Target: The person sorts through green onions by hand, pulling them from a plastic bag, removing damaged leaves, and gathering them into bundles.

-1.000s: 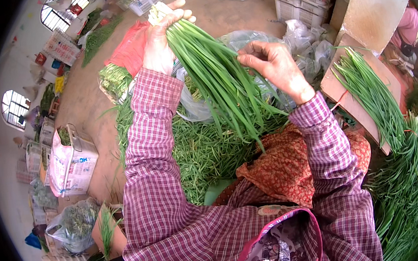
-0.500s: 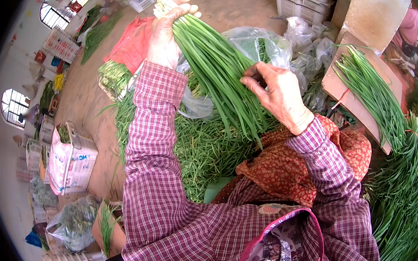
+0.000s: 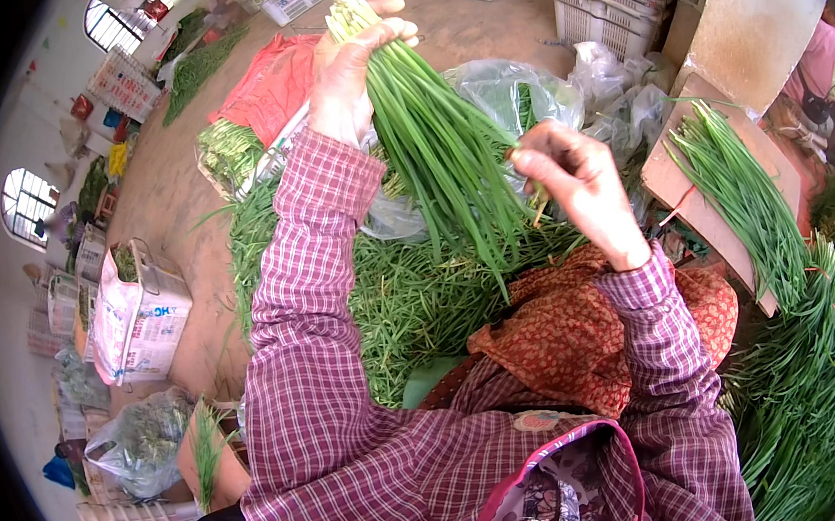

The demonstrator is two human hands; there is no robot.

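Observation:
My left hand [image 3: 351, 74] is wrapped round a bunch of garlic chives [image 3: 437, 148] close to its pale stem ends. The green leaves fan down and to the right. At the bunch's right edge, my right hand [image 3: 575, 175] has thumb and forefinger pinched together on what looks like a single chive leaf, drawn out sideways. A few yellowish bits show just below these fingers. Under the bunch lies a heap of loose green leaves [image 3: 412, 311], partly over my lap, beside a red flowered cloth [image 3: 566, 337].
On the right, a tied chive bunch [image 3: 742, 189] rests on a slanted board [image 3: 727, 241], above a large chive pile [image 3: 812, 393]. Clear plastic bags [image 3: 622, 90] and stacked white crates [image 3: 604, 1] stand behind. A red cloth [image 3: 265, 89] lies at the far left, past a lined basket [image 3: 147, 317].
My right hand has moved right and a little down, away from the bunch's edge. My left hand and the bunch have shifted slightly right.

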